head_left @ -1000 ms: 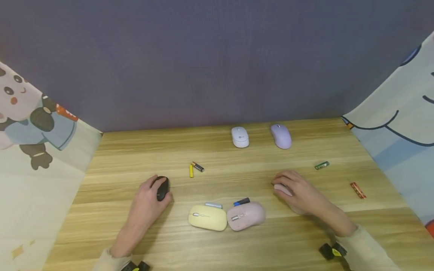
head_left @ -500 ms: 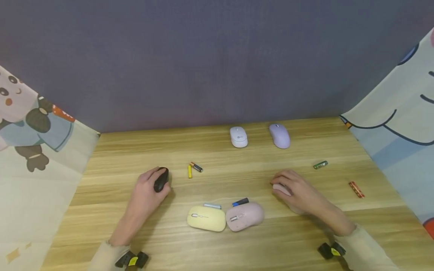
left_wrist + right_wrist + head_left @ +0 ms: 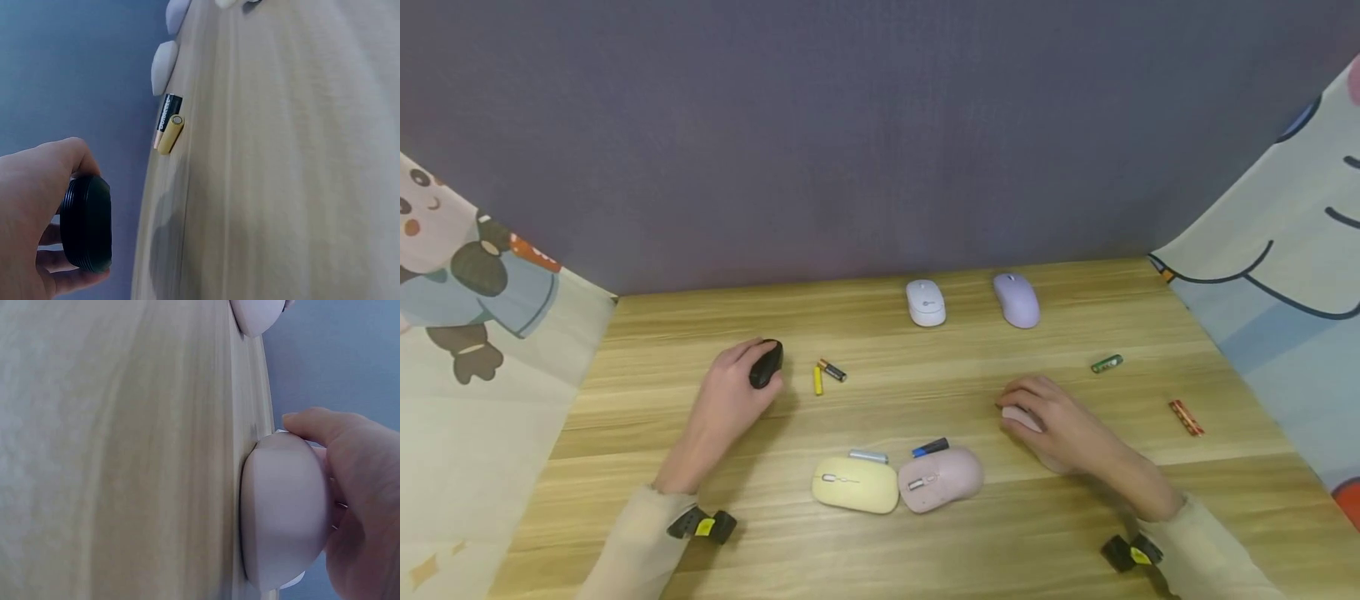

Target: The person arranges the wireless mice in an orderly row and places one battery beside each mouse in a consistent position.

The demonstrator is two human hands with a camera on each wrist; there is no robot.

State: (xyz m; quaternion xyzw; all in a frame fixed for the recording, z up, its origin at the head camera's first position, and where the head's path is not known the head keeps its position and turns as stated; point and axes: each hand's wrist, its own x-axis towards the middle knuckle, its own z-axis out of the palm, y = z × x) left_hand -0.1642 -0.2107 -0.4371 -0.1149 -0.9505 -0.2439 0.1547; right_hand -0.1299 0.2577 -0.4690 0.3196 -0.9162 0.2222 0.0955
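Note:
My left hand (image 3: 730, 396) grips a black computer mouse (image 3: 767, 364) by its sides. In the left wrist view a gap shows between the black mouse (image 3: 87, 225) and the table, with a shadow below. Just right of that hand lie a yellow battery (image 3: 818, 381) and a black-and-copper battery (image 3: 832, 371). On the right, my right hand (image 3: 1052, 421) holds a pale pink mouse (image 3: 1024, 418), fingers and thumb along its sides. The right wrist view shows this pink mouse (image 3: 284, 512) resting on the wood; the hand covers much of it from above.
A yellow mouse (image 3: 855, 485) and another pink mouse (image 3: 942, 480) sit side by side in front, with a silver battery (image 3: 868, 457) and a blue-black battery (image 3: 930, 447) behind. White (image 3: 926, 302) and purple mice stand at the back. Green (image 3: 1107, 363) and red batteries lie right.
My left hand has carried the black mouse away from me across the table, lately also a little to the right. The right hand and its pink mouse stay put. The head view shifts slightly.

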